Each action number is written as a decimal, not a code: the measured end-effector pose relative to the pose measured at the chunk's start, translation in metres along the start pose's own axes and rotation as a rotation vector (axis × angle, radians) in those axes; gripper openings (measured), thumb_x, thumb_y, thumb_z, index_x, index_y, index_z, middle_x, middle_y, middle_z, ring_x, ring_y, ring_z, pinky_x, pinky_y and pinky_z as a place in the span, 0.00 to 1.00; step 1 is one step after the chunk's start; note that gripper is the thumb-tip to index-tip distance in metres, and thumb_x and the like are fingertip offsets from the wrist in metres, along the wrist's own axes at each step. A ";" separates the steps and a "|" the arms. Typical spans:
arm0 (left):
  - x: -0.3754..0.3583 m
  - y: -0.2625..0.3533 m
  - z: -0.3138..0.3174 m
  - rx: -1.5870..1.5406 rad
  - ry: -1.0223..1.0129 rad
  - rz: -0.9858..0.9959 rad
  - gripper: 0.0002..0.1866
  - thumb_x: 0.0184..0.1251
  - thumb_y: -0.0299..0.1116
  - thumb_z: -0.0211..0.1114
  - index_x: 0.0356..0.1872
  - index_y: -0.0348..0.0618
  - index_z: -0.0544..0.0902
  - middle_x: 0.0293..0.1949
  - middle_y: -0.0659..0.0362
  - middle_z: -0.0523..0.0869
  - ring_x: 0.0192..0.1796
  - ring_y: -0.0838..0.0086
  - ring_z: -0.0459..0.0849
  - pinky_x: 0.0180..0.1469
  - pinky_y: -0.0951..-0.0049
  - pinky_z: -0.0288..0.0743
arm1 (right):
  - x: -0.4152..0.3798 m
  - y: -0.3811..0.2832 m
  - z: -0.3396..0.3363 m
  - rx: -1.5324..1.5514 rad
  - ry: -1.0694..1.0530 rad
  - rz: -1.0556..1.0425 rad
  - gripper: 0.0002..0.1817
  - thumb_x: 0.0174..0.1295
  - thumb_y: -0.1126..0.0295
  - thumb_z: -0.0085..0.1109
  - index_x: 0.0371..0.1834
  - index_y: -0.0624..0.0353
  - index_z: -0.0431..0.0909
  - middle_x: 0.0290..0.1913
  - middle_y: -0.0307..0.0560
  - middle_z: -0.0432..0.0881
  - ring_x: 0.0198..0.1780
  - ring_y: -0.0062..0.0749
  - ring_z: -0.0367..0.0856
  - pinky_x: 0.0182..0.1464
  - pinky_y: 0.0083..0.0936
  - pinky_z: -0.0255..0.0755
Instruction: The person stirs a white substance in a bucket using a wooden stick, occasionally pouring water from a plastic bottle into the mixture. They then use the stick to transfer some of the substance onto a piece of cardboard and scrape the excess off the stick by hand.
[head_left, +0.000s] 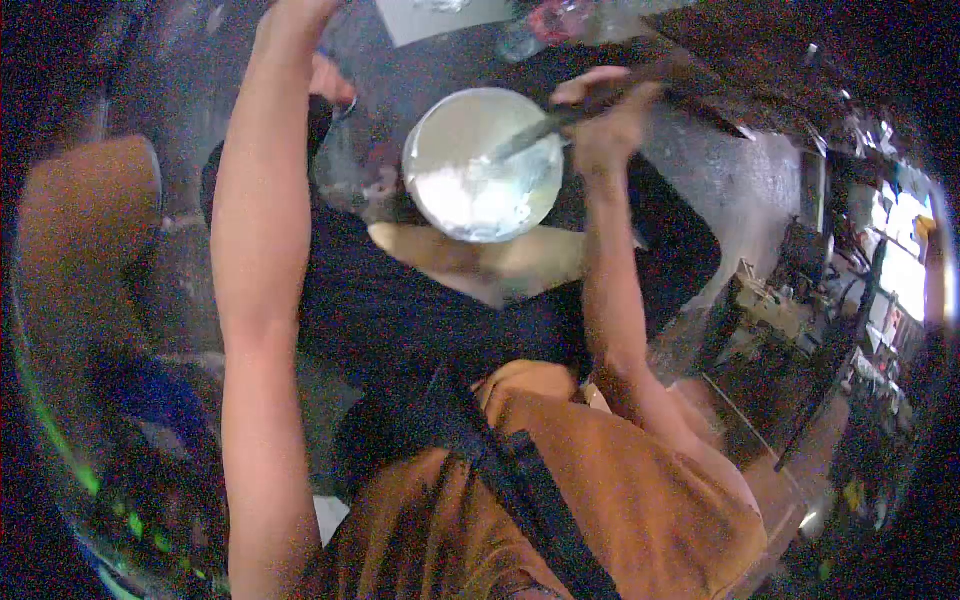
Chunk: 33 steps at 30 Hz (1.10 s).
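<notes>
A round, pale container (414,196) stands in front of my crossed legs, with whitish, shiny contents (470,140) inside. My right hand (612,125) is closed around a dark, long stick-like tool (535,136) at the container's right side. The tool slants down to the left, its lower end over or in the whitish contents; blur hides its exact kind. My left arm (262,220) reaches straight up to the top edge of the view, and the left hand lies beyond that edge.
A pale sheet (420,22) and a clear and red plastic-looking item (555,20) lie at the top. A brown, rounded object (90,205) stands at left. Cluttered items (775,305) and a bright window (905,250) are at right.
</notes>
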<state>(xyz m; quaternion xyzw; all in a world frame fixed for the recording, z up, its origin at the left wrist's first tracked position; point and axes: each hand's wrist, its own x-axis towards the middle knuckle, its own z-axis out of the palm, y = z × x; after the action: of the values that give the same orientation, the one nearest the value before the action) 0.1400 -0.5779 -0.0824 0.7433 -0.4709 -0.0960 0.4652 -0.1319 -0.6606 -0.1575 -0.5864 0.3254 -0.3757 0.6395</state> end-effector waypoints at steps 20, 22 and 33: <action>-0.104 0.019 0.157 -0.261 -0.560 0.083 0.26 0.58 0.46 0.64 0.50 0.35 0.77 0.48 0.46 0.81 0.52 0.57 0.79 0.55 0.64 0.70 | -0.016 -0.004 -0.043 -0.469 -0.075 -0.229 0.14 0.67 0.60 0.48 0.42 0.60 0.76 0.34 0.44 0.77 0.37 0.26 0.75 0.44 0.26 0.69; -0.103 0.018 0.165 -0.316 -0.575 0.091 0.26 0.58 0.45 0.64 0.50 0.34 0.77 0.49 0.46 0.80 0.51 0.59 0.79 0.54 0.64 0.71 | -0.011 0.005 -0.045 -0.454 -0.075 -0.278 0.13 0.66 0.61 0.49 0.40 0.60 0.76 0.34 0.44 0.77 0.36 0.27 0.75 0.42 0.25 0.69; -0.094 0.055 0.157 -0.384 -0.549 0.133 0.13 0.58 0.38 0.65 0.36 0.37 0.79 0.31 0.54 0.82 0.31 0.72 0.78 0.34 0.71 0.72 | -0.008 -0.023 -0.024 0.061 -0.049 -0.409 0.26 0.66 0.47 0.44 0.22 0.59 0.67 0.17 0.37 0.67 0.21 0.19 0.67 0.24 0.19 0.63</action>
<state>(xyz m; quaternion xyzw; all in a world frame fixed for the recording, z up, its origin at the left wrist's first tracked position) -0.0352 -0.6045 -0.1534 0.5562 -0.5992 -0.3490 0.4580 -0.1586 -0.6667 -0.1373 -0.6298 0.1724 -0.4930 0.5749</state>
